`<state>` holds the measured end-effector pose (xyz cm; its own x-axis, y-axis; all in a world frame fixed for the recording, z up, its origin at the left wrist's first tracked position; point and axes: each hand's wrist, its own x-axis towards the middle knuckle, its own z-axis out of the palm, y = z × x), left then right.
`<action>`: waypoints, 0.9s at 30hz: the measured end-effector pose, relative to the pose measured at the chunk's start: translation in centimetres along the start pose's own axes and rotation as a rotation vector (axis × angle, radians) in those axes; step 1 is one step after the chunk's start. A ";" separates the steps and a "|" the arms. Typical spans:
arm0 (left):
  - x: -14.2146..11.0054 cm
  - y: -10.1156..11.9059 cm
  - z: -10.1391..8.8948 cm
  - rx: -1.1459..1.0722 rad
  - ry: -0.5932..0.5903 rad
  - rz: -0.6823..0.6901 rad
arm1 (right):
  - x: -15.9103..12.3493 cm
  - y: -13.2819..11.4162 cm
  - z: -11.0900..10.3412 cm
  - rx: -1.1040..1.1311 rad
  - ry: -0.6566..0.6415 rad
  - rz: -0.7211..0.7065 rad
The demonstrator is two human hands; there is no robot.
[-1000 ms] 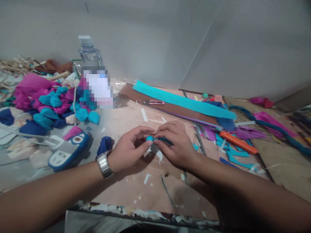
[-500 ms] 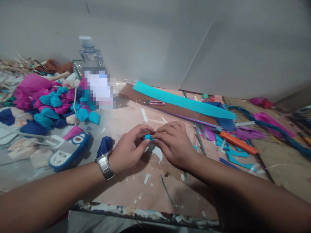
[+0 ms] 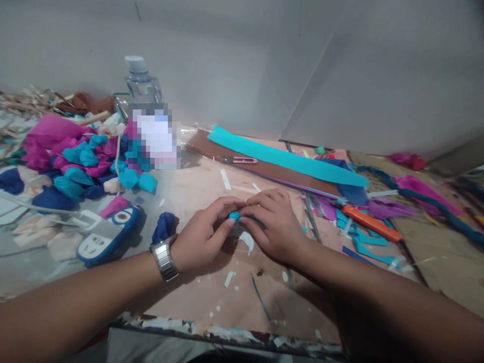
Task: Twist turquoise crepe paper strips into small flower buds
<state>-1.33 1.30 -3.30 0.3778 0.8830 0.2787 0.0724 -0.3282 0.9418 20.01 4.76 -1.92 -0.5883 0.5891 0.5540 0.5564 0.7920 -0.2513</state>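
Between my two hands sits a small turquoise ball of crumpled paper (image 3: 234, 216), low over the middle of the table. My left hand (image 3: 206, 229), with a metal watch (image 3: 165, 259) at its wrist, pinches the ball from the left between thumb and fingers. From the right, my right hand (image 3: 274, 224) closes its thumb and fingers on the ball's other side, hiding part of it. A crescent-shaped white scrap (image 3: 246, 243) lies just below the hands. Dark blue crumpled paper (image 3: 163, 228) rests beside the watch.
A heap of crumpled coloured paper (image 3: 77, 154) and a blue device with a cable (image 3: 109, 236) lie left. A clear bottle (image 3: 141, 85) stands behind. A turquoise strip (image 3: 283, 157), thread snips (image 3: 244, 160) and an orange cutter (image 3: 372, 222) lie back and right. A wall (image 3: 242, 60) rises behind.
My hands have drawn slightly closer around the turquoise ball. It has shifted a little right and down, and the tail of paper beside it is now mostly covered by my right fingers.
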 end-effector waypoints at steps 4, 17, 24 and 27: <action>0.0 0.0 0.0 0.037 -0.020 0.040 | 0.0 -0.1 -0.1 0.017 -0.011 0.010; -0.2 0.0 -0.2 0.082 -0.080 0.056 | 0.0 -0.3 -0.3 0.043 -0.031 -0.005; -0.5 0.1 -0.2 0.031 -0.104 0.036 | 0.0 -0.6 -0.4 0.086 -0.042 -0.021; -0.5 0.1 -0.1 -0.008 -0.111 0.015 | 0.0 -0.7 -0.4 0.092 -0.045 -0.019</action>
<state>-1.64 0.87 -3.29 0.4784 0.8353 0.2710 0.0583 -0.3381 0.9393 19.90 4.15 -1.44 -0.6253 0.5785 0.5238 0.4894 0.8135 -0.3142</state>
